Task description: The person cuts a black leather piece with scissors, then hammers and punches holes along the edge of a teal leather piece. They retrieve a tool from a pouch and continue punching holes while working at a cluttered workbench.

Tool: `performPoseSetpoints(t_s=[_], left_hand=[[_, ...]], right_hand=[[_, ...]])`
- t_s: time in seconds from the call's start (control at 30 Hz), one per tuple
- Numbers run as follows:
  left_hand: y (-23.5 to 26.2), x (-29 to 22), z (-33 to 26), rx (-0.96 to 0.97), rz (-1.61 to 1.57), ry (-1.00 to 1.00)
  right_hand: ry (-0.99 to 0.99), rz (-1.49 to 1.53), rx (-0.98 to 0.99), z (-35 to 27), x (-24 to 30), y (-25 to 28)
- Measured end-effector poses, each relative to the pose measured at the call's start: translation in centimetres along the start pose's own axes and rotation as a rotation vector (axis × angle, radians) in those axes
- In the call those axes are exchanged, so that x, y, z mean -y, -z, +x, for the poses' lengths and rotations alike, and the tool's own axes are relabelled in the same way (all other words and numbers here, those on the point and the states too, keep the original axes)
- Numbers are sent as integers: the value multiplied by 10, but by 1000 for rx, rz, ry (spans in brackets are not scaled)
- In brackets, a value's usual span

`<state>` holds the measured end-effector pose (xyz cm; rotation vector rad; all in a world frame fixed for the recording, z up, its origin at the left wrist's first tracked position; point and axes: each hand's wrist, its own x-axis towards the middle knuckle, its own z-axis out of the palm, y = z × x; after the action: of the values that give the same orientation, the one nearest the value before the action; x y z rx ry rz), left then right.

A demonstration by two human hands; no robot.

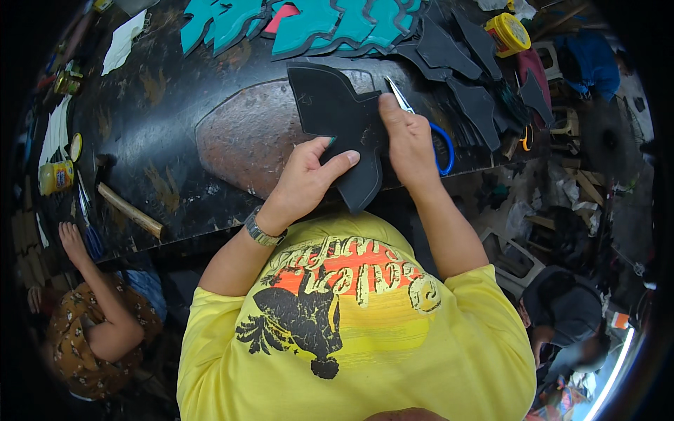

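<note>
A flat black cut-out piece (335, 112) lies on the dark worktable (168, 126) in front of me. My left hand (307, 174) grips its lower part, thumb on top. My right hand (407, 137) holds blue-handled scissors (428, 130), whose blades point up and to the left along the piece's right edge. A metal watch sits on my left wrist.
Teal cut shapes (309, 24) and more black cut pieces (470, 70) lie at the far edge. A yellow jar (507, 33) stands at the back right, a wooden-handled tool (130, 209) at the near left. Another person's hand (70, 238) rests on the table's left edge.
</note>
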<state>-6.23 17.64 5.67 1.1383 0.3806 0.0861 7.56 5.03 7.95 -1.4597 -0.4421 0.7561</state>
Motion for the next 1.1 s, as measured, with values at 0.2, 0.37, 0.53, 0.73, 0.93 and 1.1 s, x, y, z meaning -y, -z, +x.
performPoseSetpoints(t_s=[0.2,0.37,0.53,0.73,0.93,1.1], left_hand=[[12,-3,1,9,15,29],[16,-3,4,27,146,17],[15,-1,-1,20,82,33],[18,-5,2,133,223,67],[18,-9,-2,125,210,110],[19,-9,0,165,290,104]], right_hand=[[-29,9,183,-10,-2,-1],[90,-168,24,-5,-8,-16],[-146,-15,194,4,4,3],[-148,-20,88,4,-3,-3],[-191,195,162,14,-1,0],[-57,-97,77,16,-6,-5]])
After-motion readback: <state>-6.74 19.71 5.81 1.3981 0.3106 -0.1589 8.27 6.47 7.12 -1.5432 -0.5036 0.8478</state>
